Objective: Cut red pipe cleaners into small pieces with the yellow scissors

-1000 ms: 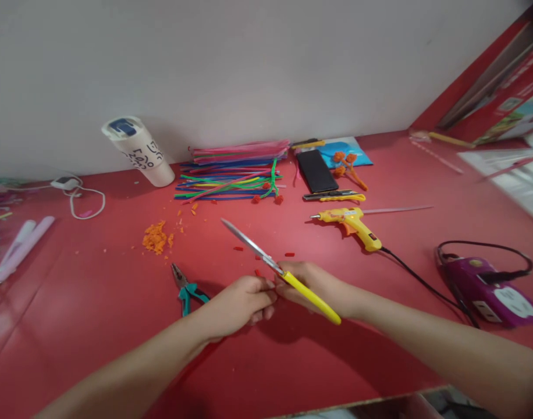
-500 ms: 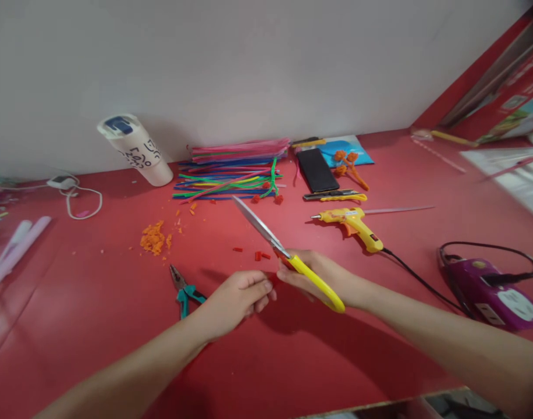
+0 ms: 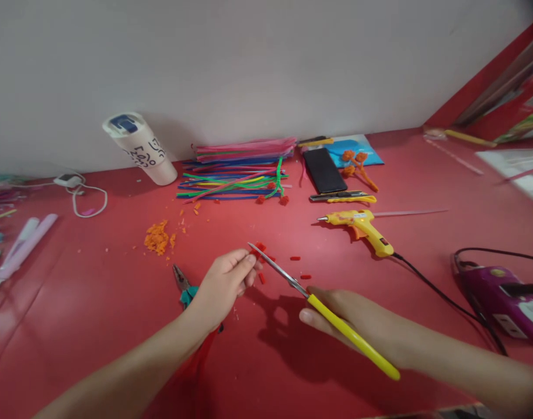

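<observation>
My left hand [image 3: 227, 282] is closed, pinching a small red fuzzy piece [image 3: 260, 248], probably pipe cleaner, between thumb and fingers. The scissors [image 3: 354, 336] with yellow handles are in my right hand [image 3: 362, 314], its fingers wrapped about the grips. Their blades look closed or nearly so, with the tip at the red piece by my left fingertips. Short red clippings [image 3: 295, 258] lie on the table around the blades. Partly hidden under my left hand are teal-handled pliers [image 3: 188, 294].
Behind are a pile of coloured pipe cleaners [image 3: 235, 180], orange fuzz [image 3: 156, 237], a tumbler [image 3: 146, 154] and a phone [image 3: 325, 170]. To the right are a utility knife [image 3: 343, 198], a yellow glue gun [image 3: 358, 224] with its cord, and a purple power strip [image 3: 502, 299].
My right hand and the scissors have moved right and nearer me, while my left hand has shifted left and up. More red clippings lie on the table. The view has shifted slightly.
</observation>
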Motion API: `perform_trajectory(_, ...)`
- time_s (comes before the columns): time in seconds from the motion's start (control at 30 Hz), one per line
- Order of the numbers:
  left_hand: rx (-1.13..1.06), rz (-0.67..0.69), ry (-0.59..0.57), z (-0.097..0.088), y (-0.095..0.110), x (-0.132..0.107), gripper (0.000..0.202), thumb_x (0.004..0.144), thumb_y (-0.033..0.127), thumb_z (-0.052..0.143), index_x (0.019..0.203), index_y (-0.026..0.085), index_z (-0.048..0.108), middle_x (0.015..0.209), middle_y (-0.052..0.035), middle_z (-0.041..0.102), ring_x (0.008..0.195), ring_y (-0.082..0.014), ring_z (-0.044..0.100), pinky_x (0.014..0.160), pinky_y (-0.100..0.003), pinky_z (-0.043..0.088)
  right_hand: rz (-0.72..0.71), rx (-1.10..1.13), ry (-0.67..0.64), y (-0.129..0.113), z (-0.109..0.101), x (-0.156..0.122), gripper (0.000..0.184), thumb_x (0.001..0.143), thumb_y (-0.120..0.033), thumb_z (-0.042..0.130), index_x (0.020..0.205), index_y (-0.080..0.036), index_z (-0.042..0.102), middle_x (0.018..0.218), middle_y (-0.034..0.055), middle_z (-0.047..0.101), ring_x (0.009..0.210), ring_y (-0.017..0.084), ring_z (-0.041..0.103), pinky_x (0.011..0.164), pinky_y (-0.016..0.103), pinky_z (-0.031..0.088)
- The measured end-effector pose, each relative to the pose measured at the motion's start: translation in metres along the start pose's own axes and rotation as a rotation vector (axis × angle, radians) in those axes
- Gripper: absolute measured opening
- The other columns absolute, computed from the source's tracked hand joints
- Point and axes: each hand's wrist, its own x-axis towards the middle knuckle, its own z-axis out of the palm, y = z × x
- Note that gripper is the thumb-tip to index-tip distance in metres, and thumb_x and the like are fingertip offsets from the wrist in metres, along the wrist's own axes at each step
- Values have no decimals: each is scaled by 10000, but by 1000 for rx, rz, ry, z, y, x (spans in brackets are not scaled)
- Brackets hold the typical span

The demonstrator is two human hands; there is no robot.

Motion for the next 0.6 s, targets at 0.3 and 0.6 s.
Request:
perform_trajectory(0.3,69,9,8,-1,0,0,223,771,325,451,710,131,544,498,49,451,370,-32,285,375,-179,185,-8,-40,-20,0,5,8,443,808,-571,273,663,-186,436,639,38,557,539,131,453,509,262,320)
perform_trajectory(0.6,74,1,-34,-4,-3,5,211,774,302,444,714,134,557,487,56,450,360,-28,278,379,-181,182,-5,39,34,7,11,12,375,798,-521,347,630,-192,417,568,11,505,497,115,406,493,263,301)
